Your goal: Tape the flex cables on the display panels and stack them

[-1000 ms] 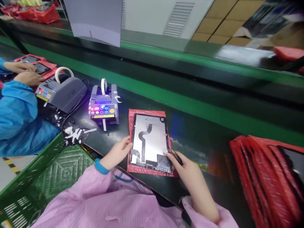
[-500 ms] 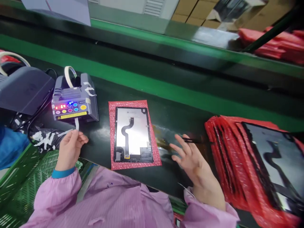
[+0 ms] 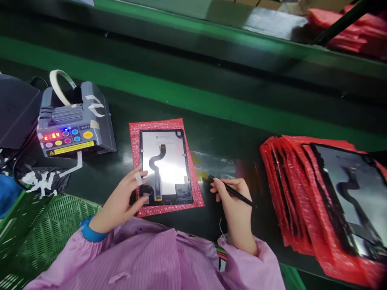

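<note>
A display panel (image 3: 178, 165) with a dark curved flex cable (image 3: 157, 177) lies on a red bubble-wrap pouch (image 3: 135, 139). At its lower left edge is my left hand (image 3: 121, 197), fingers spread, with a short strip of white tape (image 3: 138, 178) stuck to one finger. I cannot tell whether the fingertips touch the panel. My right hand (image 3: 234, 205) is closed on black tweezers (image 3: 238, 195), held slantwise to the right of the pouch. The tape dispenser (image 3: 74, 117) at left has a bent white strip (image 3: 80, 161) hanging from its front.
More panels in red pouches (image 3: 290, 193) are stacked at the right. A green plastic basket (image 3: 57, 225) stands at lower left below a tangle of used tape (image 3: 44, 181). A second grey machine (image 3: 16, 108) sits at far left. Red pouches (image 3: 338, 30) lie on the upper shelf.
My left hand has moved from the dispenser to the panel, now with tape on a finger. My right hand, spread near the tweezers before, now grips them. The view has shifted.
</note>
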`<action>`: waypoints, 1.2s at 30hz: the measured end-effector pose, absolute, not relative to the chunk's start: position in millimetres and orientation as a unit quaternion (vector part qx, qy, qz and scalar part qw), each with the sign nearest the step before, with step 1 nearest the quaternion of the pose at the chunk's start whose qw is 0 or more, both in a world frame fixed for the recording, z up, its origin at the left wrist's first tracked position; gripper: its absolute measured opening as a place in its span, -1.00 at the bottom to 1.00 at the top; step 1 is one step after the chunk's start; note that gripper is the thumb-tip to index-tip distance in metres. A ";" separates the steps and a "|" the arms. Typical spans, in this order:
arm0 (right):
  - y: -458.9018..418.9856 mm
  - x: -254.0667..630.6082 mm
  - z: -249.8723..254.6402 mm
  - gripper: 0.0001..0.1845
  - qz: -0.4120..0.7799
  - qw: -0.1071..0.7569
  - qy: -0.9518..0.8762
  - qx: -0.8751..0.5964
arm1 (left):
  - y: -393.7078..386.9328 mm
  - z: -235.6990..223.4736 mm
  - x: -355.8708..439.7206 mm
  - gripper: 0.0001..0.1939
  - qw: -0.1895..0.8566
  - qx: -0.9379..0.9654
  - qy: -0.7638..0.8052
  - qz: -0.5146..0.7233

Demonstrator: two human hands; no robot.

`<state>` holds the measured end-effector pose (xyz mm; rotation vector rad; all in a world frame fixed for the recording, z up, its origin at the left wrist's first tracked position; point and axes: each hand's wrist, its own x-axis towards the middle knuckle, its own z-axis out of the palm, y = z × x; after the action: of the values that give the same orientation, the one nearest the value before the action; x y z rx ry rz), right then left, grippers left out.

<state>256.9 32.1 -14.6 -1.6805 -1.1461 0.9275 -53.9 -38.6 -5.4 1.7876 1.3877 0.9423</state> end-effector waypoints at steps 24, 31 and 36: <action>39.6 248.5 -9.9 -0.44 0.388 0.423 -0.438 -0.692 | -38.4 -20.6 -41.3 -0.48 0.278 0.761 0.497 0.309; 36.2 251.1 -12.2 -0.45 0.395 0.461 -0.402 -0.686 | -37.5 -19.4 -42.1 -0.41 0.212 0.797 0.476 0.305; 38.5 250.4 -13.8 -0.52 0.384 0.408 -0.471 -0.682 | -36.6 -18.8 -42.9 -0.39 0.202 0.801 0.470 0.310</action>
<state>250.4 38.5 -13.8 -1.7184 -1.1865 0.9691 -42.9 -36.6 -18.8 2.2372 1.3136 0.8664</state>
